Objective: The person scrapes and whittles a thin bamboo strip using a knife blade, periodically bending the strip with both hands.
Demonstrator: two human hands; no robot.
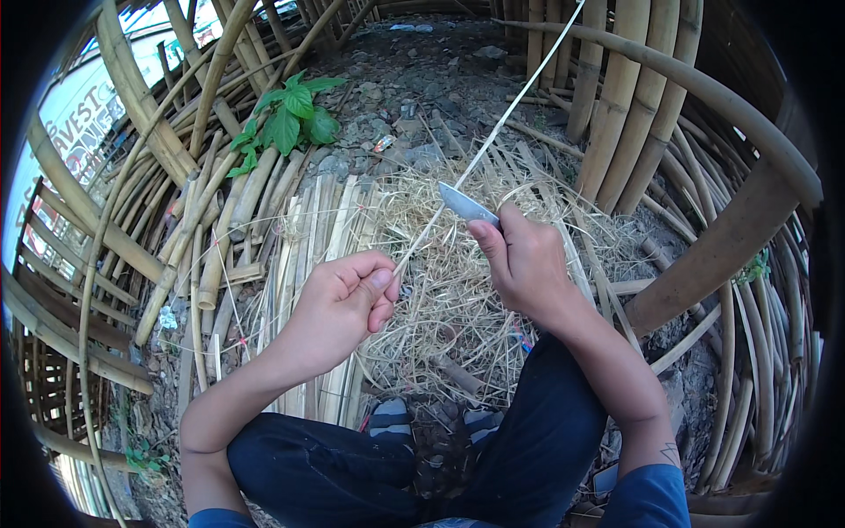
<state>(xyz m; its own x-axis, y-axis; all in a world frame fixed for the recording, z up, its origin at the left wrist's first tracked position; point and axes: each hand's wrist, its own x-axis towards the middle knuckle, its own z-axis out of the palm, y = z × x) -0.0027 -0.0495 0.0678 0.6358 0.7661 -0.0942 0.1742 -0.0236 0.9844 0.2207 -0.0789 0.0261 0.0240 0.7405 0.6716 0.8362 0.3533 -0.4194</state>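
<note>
Pinched in my left hand [352, 295] is the near end of a long, thin bamboo strip [506, 119], which slants up and away toward the top right. My right hand [521, 255] is closed around a knife, its handle hidden in the fist. The short, broad grey blade of the knife [466, 204] lies against the strip, a little beyond my left hand. Below both hands spreads a heap of pale bamboo shavings [449, 308].
Split bamboo slats [330, 229] lie left of the shavings. Thick upright bamboo poles [629, 106] stand at the far right, with a leaning pole [722, 242] nearer. Bamboo poles [141, 114] stack up on the left, beside a leafy green plant [286, 119]. Stony ground [396, 88] lies beyond.
</note>
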